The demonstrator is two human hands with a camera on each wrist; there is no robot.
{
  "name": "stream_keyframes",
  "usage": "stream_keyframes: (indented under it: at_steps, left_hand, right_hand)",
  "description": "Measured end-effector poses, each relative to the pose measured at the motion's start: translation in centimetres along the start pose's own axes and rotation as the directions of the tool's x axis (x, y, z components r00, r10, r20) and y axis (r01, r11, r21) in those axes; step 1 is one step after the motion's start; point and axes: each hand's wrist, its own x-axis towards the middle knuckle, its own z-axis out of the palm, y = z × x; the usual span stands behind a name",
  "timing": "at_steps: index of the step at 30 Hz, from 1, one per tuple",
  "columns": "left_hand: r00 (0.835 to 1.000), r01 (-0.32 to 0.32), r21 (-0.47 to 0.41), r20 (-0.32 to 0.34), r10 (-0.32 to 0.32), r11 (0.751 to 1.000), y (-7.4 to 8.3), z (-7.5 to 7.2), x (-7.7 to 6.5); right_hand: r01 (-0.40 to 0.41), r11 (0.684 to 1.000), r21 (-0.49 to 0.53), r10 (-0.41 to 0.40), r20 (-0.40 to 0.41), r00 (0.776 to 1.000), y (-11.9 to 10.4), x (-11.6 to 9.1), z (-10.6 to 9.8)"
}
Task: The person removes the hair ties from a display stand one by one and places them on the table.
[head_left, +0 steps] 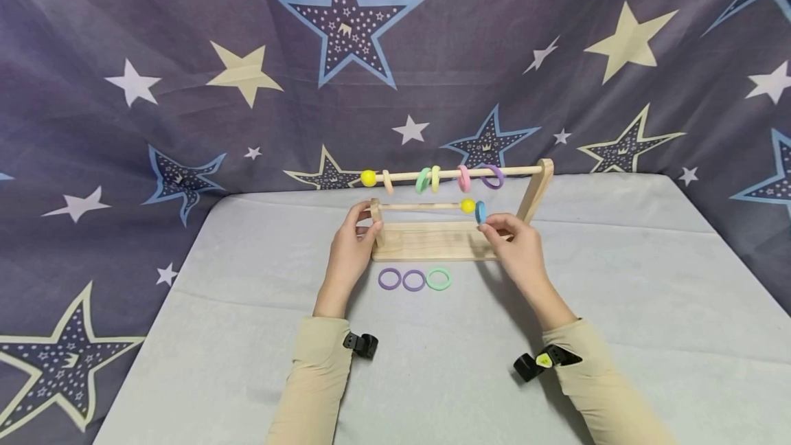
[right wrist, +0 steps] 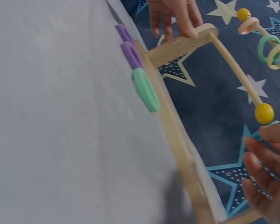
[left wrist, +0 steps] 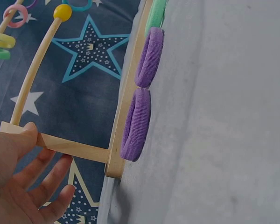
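My right hand [head_left: 520, 250] pinches a blue hair tie [head_left: 480, 212] between thumb and fingers, right beside the yellow ball [head_left: 467, 206] that tips the lower rod [head_left: 420, 207] of a wooden stand [head_left: 432, 242]. That rod carries no hair tie. At the stand's left end my left hand [head_left: 350, 247] grips the short upright [left wrist: 72, 145], thumb on one side and fingers on the other. In the right wrist view the blue tie is mostly hidden behind the right fingers [right wrist: 263, 156].
Above, the upper rod [head_left: 402, 176] holds several hair ties: peach, green, yellow, pink and purple. Two purple hair ties [head_left: 390, 279] and a green one [head_left: 439, 279] lie in a row before the base. A tall upright [head_left: 536, 191] rises at the right; a star-patterned cloth [head_left: 408, 95] hangs behind.
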Motion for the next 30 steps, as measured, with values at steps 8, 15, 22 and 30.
stream_keyframes:
  at_steps: [8, 15, 22, 30]
  left_hand:
    - [1.000, -0.003, 0.008, -0.003, 0.003, 1.000, 0.0, -0.1, 0.1]
    - [1.000, -0.002, 0.012, -0.003, 0.002, 1.000, -0.2, 0.0, 0.1]
    - [1.000, 0.000, 0.009, 0.004, 0.000, 1.000, -0.2, 0.0, 0.0]
    - [1.000, -0.003, 0.005, 0.007, 0.003, 1.000, -0.2, 0.0, 0.1]
  right_hand:
    - [0.004, 0.996, -0.092, 0.014, 0.188, 0.982, 0.1, 0.0, -1.4]
    - [0.062, 0.988, -0.140, -0.023, 0.266, 0.964, 0.4, -0.4, -2.2]
    - [0.123, 0.977, -0.172, -0.055, 0.351, 0.935, 0.3, -0.7, -2.7]
    - [0.181, 0.961, -0.210, -0.071, 0.444, 0.893, 0.4, -0.8, -3.3]
